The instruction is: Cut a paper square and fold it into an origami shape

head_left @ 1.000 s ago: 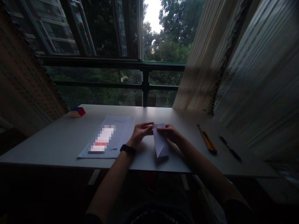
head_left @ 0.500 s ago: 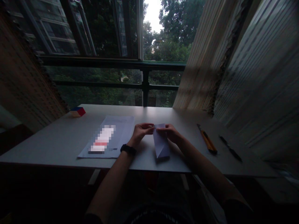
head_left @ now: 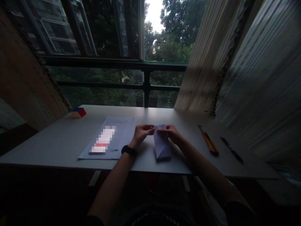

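Because the 2 bare hands meet near the front of the white table point(head_left: 56, 141), the folded paper point(head_left: 162, 144) is between them, in front of the person's body, where I suppose it is most easy to see and to reach. The right hand point(head_left: 173, 133) is closed on its upper right part: the thumb lies flat on the face and the other fingers go behind, which seems a good way to press the layers together. The left hand point(head_left: 140, 133) has thumb and forefinger close together at the upper left corner, perhaps to steady it; whether they really pinch it, I cannot tell. The near end, with 1 slanting fold, points to the person, and a shadow lies under it; if it touches the table is not clear.

Left of the hands, flat sheets point(head_left: 127, 131) lie beside the wrist with the black band point(head_left: 129, 151), probably put there to leave the middle for working. On the right side, the yellow cutter point(head_left: 208, 140) and the dark pen point(head_left: 232, 149) lie nearly parallel, well apart from the paper, presumably within reach but not disturbing. A coloured cube point(head_left: 78, 112) sits at the far left corner, out of the way
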The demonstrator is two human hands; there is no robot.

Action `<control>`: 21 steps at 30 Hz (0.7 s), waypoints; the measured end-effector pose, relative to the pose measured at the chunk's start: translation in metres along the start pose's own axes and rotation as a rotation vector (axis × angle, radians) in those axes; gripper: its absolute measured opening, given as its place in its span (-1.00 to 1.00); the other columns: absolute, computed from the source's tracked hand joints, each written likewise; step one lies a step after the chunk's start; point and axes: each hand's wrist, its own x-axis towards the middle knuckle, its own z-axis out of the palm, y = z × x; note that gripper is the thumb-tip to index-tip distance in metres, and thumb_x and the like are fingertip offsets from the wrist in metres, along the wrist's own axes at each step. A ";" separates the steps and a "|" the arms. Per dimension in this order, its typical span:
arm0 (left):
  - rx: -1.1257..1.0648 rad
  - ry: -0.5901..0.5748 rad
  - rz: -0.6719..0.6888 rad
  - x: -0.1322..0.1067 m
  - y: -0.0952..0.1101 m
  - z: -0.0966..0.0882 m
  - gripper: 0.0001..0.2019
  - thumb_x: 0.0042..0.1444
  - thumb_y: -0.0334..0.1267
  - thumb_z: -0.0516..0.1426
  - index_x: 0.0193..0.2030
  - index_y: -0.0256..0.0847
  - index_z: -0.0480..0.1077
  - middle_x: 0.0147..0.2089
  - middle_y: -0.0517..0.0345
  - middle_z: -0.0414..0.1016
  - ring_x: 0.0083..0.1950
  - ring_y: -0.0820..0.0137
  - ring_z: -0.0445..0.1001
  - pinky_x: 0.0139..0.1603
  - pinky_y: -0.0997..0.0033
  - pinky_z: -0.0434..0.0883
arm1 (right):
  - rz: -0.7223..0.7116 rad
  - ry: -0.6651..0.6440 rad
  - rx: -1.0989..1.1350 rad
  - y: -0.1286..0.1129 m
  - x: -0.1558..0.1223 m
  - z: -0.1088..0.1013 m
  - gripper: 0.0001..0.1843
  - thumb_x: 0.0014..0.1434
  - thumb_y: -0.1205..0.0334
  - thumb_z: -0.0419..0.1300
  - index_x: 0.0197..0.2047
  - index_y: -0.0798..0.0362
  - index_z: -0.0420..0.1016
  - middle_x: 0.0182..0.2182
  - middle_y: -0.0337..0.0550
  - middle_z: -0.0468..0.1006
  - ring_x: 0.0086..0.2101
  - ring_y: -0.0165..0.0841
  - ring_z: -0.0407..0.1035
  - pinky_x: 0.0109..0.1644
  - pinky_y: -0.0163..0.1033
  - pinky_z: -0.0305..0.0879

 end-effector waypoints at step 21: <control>0.002 -0.007 0.005 0.001 -0.002 -0.001 -0.59 -0.39 -0.17 0.35 -0.34 -0.35 0.51 -0.42 0.00 0.55 -0.41 0.32 0.50 -0.31 0.26 0.48 | -0.008 0.004 0.008 -0.002 -0.002 0.001 -0.68 -0.30 0.12 0.37 -0.48 0.18 0.55 -0.58 -0.15 0.50 -0.58 -0.44 0.30 -0.50 -0.34 0.13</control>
